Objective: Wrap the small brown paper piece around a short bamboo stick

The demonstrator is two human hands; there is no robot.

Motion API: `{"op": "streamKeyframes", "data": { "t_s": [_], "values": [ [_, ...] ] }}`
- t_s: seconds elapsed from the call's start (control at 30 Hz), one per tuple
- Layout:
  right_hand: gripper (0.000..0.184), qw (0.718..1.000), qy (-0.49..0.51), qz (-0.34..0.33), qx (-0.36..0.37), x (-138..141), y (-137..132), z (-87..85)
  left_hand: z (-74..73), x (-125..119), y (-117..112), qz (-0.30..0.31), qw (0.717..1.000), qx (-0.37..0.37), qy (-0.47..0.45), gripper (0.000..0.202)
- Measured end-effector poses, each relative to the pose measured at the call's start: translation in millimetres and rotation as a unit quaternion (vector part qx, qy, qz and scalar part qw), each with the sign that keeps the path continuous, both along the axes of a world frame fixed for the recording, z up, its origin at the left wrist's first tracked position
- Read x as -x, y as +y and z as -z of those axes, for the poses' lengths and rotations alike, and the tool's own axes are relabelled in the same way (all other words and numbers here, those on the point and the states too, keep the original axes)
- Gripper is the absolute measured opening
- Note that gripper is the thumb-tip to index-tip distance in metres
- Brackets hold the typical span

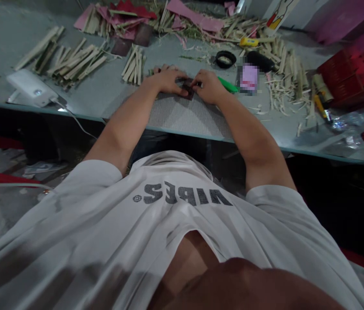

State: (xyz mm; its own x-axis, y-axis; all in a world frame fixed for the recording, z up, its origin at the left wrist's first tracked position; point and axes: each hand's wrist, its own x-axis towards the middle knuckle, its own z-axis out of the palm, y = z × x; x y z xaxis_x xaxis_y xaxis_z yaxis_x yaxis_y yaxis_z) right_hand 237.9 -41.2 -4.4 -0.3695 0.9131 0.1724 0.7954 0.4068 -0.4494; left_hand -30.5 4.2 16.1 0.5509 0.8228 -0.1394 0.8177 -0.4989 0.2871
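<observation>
A small dark brown square, which looks like sandpaper (187,93), lies at the front of the table between my hands. My left hand (170,81) holds it down, with the thumb and index finger at its left side and the other fingers curled behind. My right hand (208,86) is closed in a pinch at the sheet's right edge. Whether something thin sits in that pinch is too small to tell. Beside my left hand lies a bundle of split bamboo sticks (133,65). Just right of my right hand is a bright green object (228,85), partly hidden by the wrist.
More bamboo sticks (75,64) lie at left near a white device (32,88) with a cable. Brown squares (143,35) and pink paper (198,17) sit behind. Rightward are a black round dish (225,59), shavings (280,94), a yellow cutter (321,107) and a red box (341,77).
</observation>
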Motion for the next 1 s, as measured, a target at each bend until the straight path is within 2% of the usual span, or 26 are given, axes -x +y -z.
{"op": "streamKeyframes", "data": {
  "t_s": [0.07, 0.23, 0.53, 0.63, 0.77, 0.83, 1.0],
  "values": [
    [0.017, 1.000, 0.016, 0.000, 0.003, -1.1, 4.1, 1.3, 0.1, 0.0, 0.3, 0.000, 1.000, -0.002, 0.001, 0.124],
    [0.019, 1.000, 0.020, 0.004, 0.001, -2.5, 5.9, 3.2, 1.7, -0.6, 0.7, 0.002, 1.000, -0.012, 0.000, 0.111],
    [0.027, 0.999, 0.013, 0.052, 0.000, -0.3, 6.0, 0.6, -1.3, -2.0, -2.6, 0.001, 1.000, -0.008, -0.001, 0.113],
    [0.028, 0.998, 0.008, 0.066, -0.006, -1.2, 8.4, 1.3, -2.4, -1.8, -3.9, -0.003, 1.000, -0.004, 0.000, 0.118],
    [0.024, 0.999, 0.003, 0.046, -0.007, -4.6, 9.0, 4.7, -0.8, -0.6, -2.8, -0.001, 1.000, -0.005, -0.005, 0.143],
    [0.020, 0.999, 0.006, 0.041, -0.012, -6.5, 9.7, 6.3, 0.7, -0.1, -1.2, 0.002, 1.000, -0.001, -0.007, 0.147],
    [0.034, 0.997, 0.021, 0.067, -0.013, -5.8, 12.6, 6.7, 2.7, -0.6, 0.8, 0.006, 1.000, -0.008, -0.006, 0.151]
  ]
}}
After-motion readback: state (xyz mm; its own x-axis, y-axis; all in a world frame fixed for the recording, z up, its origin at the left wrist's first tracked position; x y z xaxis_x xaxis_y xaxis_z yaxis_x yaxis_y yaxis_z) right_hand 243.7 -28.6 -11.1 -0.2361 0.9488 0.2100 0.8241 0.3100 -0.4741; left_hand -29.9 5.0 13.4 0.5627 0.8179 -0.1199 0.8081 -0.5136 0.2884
